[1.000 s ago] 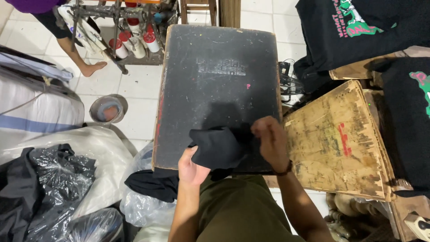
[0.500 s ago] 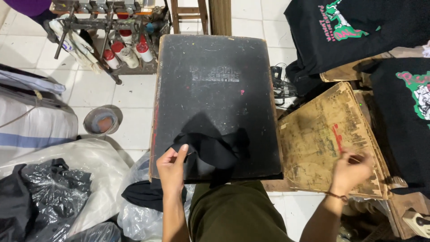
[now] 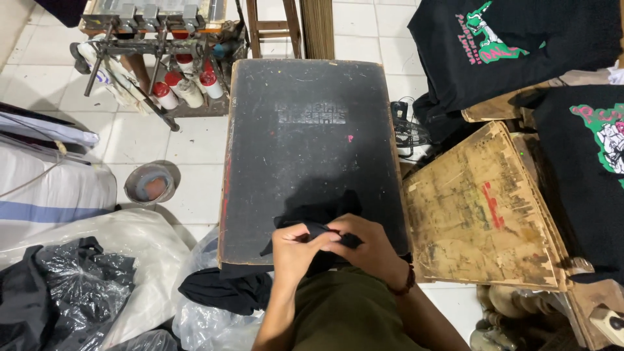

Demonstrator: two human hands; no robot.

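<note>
Black cloth garment [image 3: 311,224] lies bunched at the near edge of the dark scuffed rectangular printing board [image 3: 309,136], part of it draped off that edge w/ more black fabric [image 3: 224,289] hanging below the board's near-left corner. Left hand [image 3: 296,250] and right hand [image 3: 364,247] meet over the cloth at the board's near edge, touching each other; both w/ fingers curled in, pinching a fold of the garment between them. Right wrist wears a dark bead bracelet [image 3: 407,281]. Right of the board, just beside it: worn bare wooden platen [image 3: 484,208] w/ red paint marks. Beyond that, black printed t-shirts [image 3: 513,45]. Left of the board, on the tiled floor: round metal bowl [image 3: 151,183]; nearer, clear plastic bags w/ dark cloth [image 3: 78,286]. Past the board's far-left corner: rack w/ red-capped white bottles [image 3: 185,84].
</note>
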